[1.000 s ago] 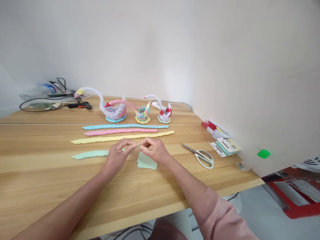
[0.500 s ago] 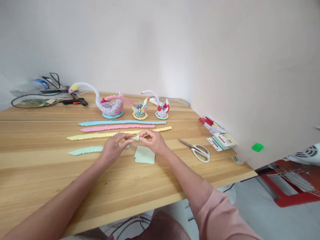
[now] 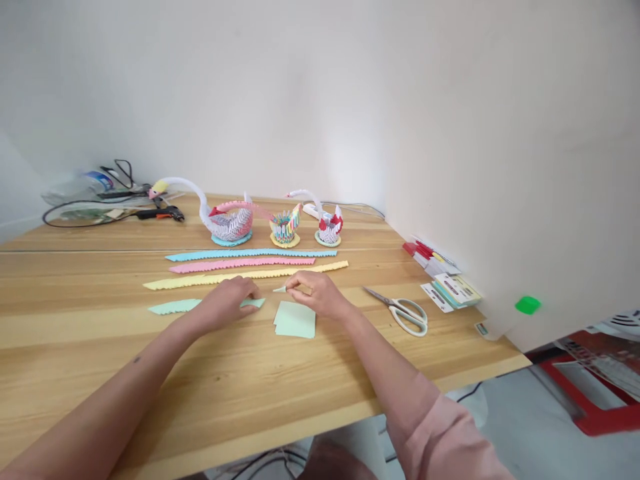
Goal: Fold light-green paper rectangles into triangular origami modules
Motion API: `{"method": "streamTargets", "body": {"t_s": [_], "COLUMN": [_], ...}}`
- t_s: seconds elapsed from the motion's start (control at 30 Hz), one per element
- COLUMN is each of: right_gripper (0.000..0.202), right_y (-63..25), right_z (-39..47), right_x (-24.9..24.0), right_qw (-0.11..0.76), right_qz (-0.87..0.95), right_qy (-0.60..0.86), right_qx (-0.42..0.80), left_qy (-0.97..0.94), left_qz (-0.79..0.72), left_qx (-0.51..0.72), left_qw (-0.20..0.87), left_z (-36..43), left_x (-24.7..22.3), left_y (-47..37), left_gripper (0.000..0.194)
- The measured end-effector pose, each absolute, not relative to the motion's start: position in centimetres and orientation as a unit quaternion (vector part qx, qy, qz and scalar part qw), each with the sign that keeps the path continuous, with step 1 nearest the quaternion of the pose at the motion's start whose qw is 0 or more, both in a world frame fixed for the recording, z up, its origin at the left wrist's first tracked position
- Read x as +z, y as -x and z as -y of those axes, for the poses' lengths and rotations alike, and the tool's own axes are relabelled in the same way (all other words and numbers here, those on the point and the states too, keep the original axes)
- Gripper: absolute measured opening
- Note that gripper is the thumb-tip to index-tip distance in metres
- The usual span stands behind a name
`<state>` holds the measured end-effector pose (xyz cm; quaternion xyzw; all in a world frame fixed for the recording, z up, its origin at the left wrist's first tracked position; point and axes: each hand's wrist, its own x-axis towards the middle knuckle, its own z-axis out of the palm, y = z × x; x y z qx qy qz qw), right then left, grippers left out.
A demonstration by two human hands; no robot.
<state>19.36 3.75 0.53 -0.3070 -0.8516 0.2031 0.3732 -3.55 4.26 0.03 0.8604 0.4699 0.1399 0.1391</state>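
Across a wooden desk [image 3: 250, 400], a left hand [image 3: 225, 305] curls over a pleated green paper strip [image 3: 173, 307], its grip unclear. Beyond square green sheets [image 3: 296, 321], the right hand [image 3: 320, 295] pinches a small folded green piece [image 3: 279, 290], a handling step seemingly demanding careful alignment.

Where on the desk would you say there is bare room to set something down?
Bare wood lies between the forearms, nearer than the green squares, and left of the green strip. The back is crowded with paper swans and, at left, a black tool and bottle.
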Motion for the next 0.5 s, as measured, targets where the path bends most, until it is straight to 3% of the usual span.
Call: {"method": "streamTargets", "body": {"t_s": [0.2, 0.5], "right_gripper": [0.010, 0.012], "right_y": [-19.1, -18.9], "right_z": [-3.2, -3.0], "right_x": [0.7, 0.6], "right_qw": [0.344, 0.330], "right_qz": [0.864, 0.883], "right_qy": [0.300, 0.277], "right_qx": [0.211, 0.187], "left_qy": [-0.820, -0.789], "left_qz": [-0.445, -0.424], "left_qx": [0.173, 0.214], "left_qw": [0.315, 0.390], "left_z": [-3.1, -2.8], "left_x": [1.8, 2.1], "left_y": [5.0, 5.0], "left_gripper": [0.026, 0.023]}}
